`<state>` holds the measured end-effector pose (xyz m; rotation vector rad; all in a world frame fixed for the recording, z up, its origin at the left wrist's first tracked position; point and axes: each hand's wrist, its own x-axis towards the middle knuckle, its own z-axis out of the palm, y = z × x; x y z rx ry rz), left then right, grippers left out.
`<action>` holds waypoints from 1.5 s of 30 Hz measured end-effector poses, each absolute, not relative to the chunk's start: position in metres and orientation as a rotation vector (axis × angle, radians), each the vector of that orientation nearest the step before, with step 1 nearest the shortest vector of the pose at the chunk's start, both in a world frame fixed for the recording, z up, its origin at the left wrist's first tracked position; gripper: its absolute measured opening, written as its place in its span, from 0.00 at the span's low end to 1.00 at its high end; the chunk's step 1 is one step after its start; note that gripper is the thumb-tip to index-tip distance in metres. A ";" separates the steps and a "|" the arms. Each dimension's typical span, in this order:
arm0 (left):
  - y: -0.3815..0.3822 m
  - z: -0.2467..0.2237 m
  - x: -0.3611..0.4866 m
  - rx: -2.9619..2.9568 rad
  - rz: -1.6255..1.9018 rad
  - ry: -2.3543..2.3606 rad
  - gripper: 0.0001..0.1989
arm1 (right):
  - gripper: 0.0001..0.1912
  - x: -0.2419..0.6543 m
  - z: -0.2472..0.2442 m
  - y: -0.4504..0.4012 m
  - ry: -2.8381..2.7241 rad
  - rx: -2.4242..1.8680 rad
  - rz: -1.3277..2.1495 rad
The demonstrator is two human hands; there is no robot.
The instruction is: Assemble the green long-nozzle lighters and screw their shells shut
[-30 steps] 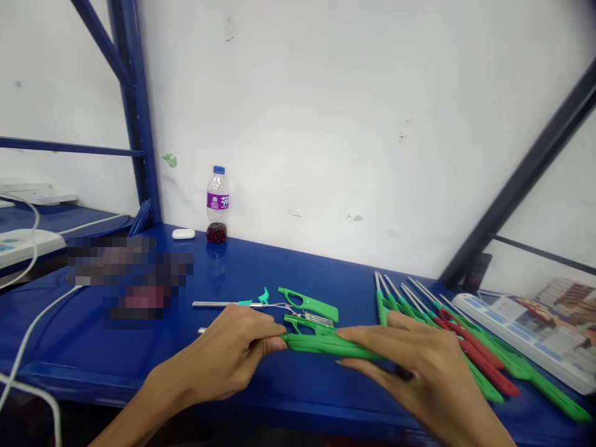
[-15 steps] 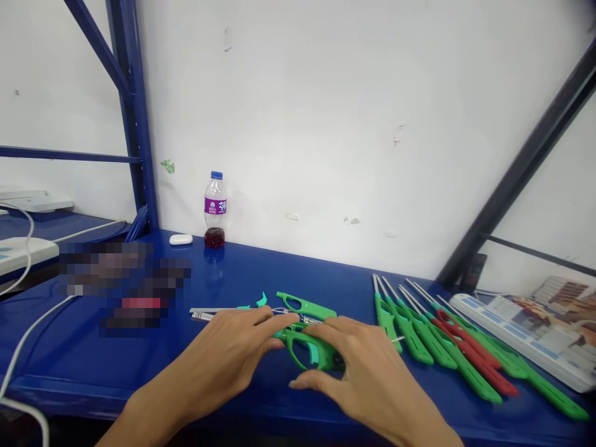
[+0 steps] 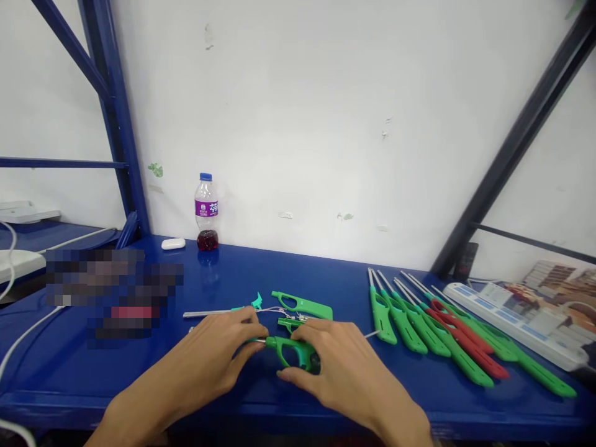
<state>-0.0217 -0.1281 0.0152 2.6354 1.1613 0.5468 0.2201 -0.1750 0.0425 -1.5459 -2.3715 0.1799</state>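
My right hand (image 3: pixel 347 369) is wrapped round the green handle (image 3: pixel 286 349) of a long-necked gas lighter, its trigger loop facing me. At the handle's front end, my left hand (image 3: pixel 221 347) pinches the lighter's tube, most of it hidden by the fingers. A thin metal piece shows between those fingers and the handle. Just behind my hands lies a green handle shell (image 3: pixel 307 307). Beside it are a teal trigger piece (image 3: pixel 257 302), thin wires and a metal tube (image 3: pixel 205 314). Another green part (image 3: pixel 287 323) is partly covered by my right hand.
Several green lighters (image 3: pixel 410 332) and red lighters (image 3: pixel 470 338) lie in a row on the right of the blue table (image 3: pixel 261 273). A white power strip (image 3: pixel 516 326) stretches beyond them. At the back left are a drink bottle (image 3: pixel 206 214) and a small white case (image 3: pixel 173 244).
A gap with a thin metal piece now shows between my left fingers and the green handle. My left hand has shifted left. The whole view has also shifted slightly.
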 end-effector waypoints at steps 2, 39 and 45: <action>-0.127 0.016 -0.023 2.598 0.513 1.175 0.14 | 0.19 0.215 0.039 -0.172 -2.394 -1.509 0.201; -0.126 -0.004 0.014 2.837 0.479 1.042 0.08 | 0.12 0.288 0.050 -0.161 -1.980 -1.862 0.103; -0.129 -0.001 0.017 2.837 0.378 1.118 0.09 | 0.10 0.273 0.041 -0.171 -2.232 -1.821 0.371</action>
